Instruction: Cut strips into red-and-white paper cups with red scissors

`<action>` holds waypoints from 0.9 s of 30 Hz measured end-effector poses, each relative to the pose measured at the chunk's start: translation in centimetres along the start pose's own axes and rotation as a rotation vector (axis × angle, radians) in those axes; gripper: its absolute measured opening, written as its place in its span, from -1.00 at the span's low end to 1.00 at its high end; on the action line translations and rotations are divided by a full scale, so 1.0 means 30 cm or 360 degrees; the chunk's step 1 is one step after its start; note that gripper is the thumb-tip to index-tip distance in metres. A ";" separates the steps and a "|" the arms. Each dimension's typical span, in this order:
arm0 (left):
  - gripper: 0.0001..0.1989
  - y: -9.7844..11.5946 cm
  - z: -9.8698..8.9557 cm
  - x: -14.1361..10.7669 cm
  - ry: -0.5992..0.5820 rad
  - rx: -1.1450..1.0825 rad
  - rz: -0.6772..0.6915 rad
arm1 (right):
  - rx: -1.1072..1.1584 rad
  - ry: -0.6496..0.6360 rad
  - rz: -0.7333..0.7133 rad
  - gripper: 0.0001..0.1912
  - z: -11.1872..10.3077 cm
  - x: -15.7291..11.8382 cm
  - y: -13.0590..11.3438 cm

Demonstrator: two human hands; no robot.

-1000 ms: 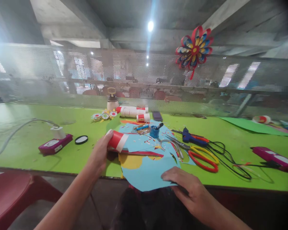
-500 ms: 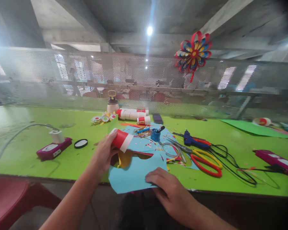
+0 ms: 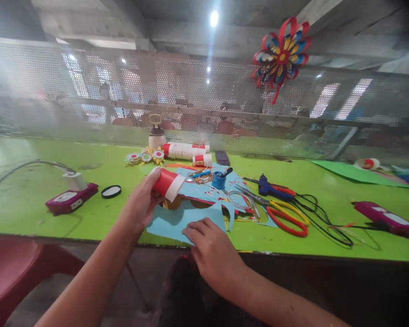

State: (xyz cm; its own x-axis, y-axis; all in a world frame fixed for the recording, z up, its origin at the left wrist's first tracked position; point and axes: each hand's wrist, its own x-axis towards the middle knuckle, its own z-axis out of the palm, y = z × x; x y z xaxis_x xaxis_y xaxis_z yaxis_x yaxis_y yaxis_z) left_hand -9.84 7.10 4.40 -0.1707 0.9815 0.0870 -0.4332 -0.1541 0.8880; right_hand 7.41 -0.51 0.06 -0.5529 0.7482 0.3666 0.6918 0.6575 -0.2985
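Observation:
My left hand (image 3: 143, 200) is wrapped around a red and white paper cup (image 3: 167, 182), tilted with its white rim toward the lower right. The fingers on the cup's far side are hidden. My right hand (image 3: 213, 250) grips the front edge of a light-blue paper sheet (image 3: 172, 220), fingers on top and thumb below. Part of the sheet lies under the cup. Behind it are more blue paper with scraps, a blue paint jar (image 3: 219, 180) with a brush-like stick in it, and scissors (image 3: 286, 213) with red and yellow handles.
A blue glue gun (image 3: 274, 188) with black cable lies right of the scissors. Purple power strips (image 3: 71, 199) stand at both sides. A black-rimmed disc (image 3: 111, 191), stacked cups (image 3: 184, 151), paper flowers (image 3: 146, 156) and a bottle (image 3: 156, 137) are farther back. A perforated screen (image 3: 191, 100) stands behind.
My right hand has moved left along the blue sheet, and the sheet's front edge has shifted with it. My left hand still holds the cup. The view has tilted down slightly.

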 end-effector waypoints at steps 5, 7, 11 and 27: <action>-0.84 0.018 -0.002 0.009 -0.0045 -0.0077 0.0003 | -0.0063 -0.0060 0.0069 -0.65 0.009 0.010 -0.030; -0.85 0.023 -0.007 0.009 -0.0036 -0.0091 -0.0043 | -0.0092 -0.0074 0.0121 -0.64 0.011 0.003 -0.036; -0.84 0.029 -0.009 0.003 -0.0021 -0.0169 -0.0093 | -0.0109 -0.0118 0.0150 -0.59 0.016 -0.023 -0.053; -0.86 0.032 -0.023 0.013 -0.0086 -0.0218 -0.0119 | -0.0490 -0.0084 0.0140 -0.61 -0.017 0.022 -0.019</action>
State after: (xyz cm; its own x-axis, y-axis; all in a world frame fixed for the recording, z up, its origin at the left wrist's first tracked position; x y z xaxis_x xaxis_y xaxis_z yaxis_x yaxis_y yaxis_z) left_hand -10.92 7.26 4.97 -0.0872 0.9949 0.0507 -0.5600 -0.0910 0.8235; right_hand 6.89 -0.43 0.92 -0.5024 0.8099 0.3027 0.8416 0.5383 -0.0433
